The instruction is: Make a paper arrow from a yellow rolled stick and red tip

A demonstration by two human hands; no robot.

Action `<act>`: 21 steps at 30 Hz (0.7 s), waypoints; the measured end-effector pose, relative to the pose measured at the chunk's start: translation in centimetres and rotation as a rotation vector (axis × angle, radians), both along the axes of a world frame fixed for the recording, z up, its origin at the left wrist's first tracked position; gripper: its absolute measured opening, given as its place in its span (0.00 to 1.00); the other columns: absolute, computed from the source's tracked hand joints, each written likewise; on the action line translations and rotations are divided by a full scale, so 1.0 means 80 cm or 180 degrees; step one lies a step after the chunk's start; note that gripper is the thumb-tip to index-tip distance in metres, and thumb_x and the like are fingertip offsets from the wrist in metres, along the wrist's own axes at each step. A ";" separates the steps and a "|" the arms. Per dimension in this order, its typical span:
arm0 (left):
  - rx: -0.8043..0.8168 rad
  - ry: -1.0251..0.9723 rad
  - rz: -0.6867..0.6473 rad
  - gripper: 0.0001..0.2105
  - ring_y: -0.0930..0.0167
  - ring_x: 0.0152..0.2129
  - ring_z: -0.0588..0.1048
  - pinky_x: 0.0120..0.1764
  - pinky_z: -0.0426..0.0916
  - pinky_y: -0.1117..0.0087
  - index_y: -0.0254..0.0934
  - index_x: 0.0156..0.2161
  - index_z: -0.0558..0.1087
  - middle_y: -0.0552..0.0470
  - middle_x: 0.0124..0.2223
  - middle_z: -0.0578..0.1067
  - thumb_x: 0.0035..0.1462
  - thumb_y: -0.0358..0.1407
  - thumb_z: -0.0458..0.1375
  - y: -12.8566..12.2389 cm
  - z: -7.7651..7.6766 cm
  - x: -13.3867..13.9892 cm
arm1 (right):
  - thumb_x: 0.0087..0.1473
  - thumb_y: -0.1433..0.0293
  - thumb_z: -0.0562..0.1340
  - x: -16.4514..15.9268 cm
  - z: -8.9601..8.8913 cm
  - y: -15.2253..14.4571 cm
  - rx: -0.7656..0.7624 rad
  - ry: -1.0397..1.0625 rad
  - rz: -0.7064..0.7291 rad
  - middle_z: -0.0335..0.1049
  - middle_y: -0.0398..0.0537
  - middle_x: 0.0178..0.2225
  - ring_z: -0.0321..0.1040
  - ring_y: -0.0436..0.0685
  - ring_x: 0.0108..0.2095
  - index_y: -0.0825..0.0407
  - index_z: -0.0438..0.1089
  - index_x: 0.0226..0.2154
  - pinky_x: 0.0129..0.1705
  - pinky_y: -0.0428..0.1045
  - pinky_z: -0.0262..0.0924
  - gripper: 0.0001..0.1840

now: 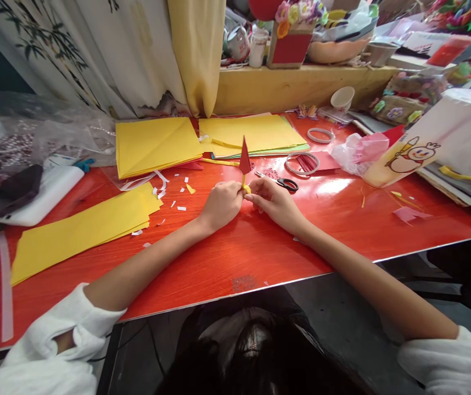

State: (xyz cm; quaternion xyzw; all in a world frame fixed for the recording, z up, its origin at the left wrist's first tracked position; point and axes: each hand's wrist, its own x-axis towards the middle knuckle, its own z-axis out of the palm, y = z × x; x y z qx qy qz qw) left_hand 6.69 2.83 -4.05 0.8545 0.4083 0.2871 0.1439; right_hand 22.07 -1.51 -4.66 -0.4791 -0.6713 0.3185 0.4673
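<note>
Near the middle of the red table, my left hand is closed around the base of a red pointed paper piece, which stands upright above the fingers. A narrow yellow paper strip is wound at its base. My right hand pinches that strip from the other side, thumb and forefinger together. The two hands almost touch, and the lower part of the piece is hidden by fingers. Black-handled scissors lie just behind my right hand.
Yellow paper stacks lie at the back, with cut yellow sheets to the left. White paper scraps are scattered nearby. Tape rings lie behind the scissors. A tilted drink cup stands at right.
</note>
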 end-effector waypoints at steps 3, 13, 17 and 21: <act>-0.0558 -0.0529 -0.0352 0.12 0.73 0.26 0.68 0.31 0.59 0.71 0.34 0.27 0.70 0.52 0.27 0.71 0.57 0.37 0.50 0.006 0.002 -0.001 | 0.53 0.61 0.59 0.001 0.001 -0.001 -0.0020 0.0189 -0.0036 0.65 0.43 0.28 0.65 0.48 0.25 0.52 0.63 0.34 0.23 0.45 0.61 0.10; -0.1558 -0.1510 -0.0788 0.13 0.76 0.26 0.67 0.32 0.63 0.73 0.34 0.35 0.71 0.52 0.32 0.71 0.53 0.44 0.55 0.018 -0.007 -0.002 | 0.56 0.62 0.57 0.004 0.000 0.002 0.0148 0.0403 -0.0279 0.67 0.41 0.24 0.65 0.48 0.23 0.51 0.66 0.40 0.27 0.47 0.64 0.12; -0.1455 -0.1382 -0.0772 0.11 0.75 0.25 0.66 0.32 0.62 0.73 0.34 0.30 0.69 0.54 0.27 0.68 0.54 0.42 0.54 0.019 -0.007 -0.004 | 0.56 0.63 0.57 0.003 0.000 0.001 0.0132 0.0384 -0.0164 0.67 0.41 0.24 0.66 0.48 0.24 0.51 0.66 0.40 0.27 0.46 0.64 0.12; -0.1346 -0.1212 -0.0727 0.11 0.76 0.23 0.63 0.28 0.59 0.73 0.35 0.28 0.66 0.56 0.24 0.65 0.54 0.41 0.53 0.019 -0.007 -0.003 | 0.55 0.63 0.57 0.002 -0.001 -0.001 0.0127 0.0341 -0.0118 0.67 0.41 0.24 0.67 0.48 0.24 0.51 0.66 0.39 0.28 0.47 0.65 0.11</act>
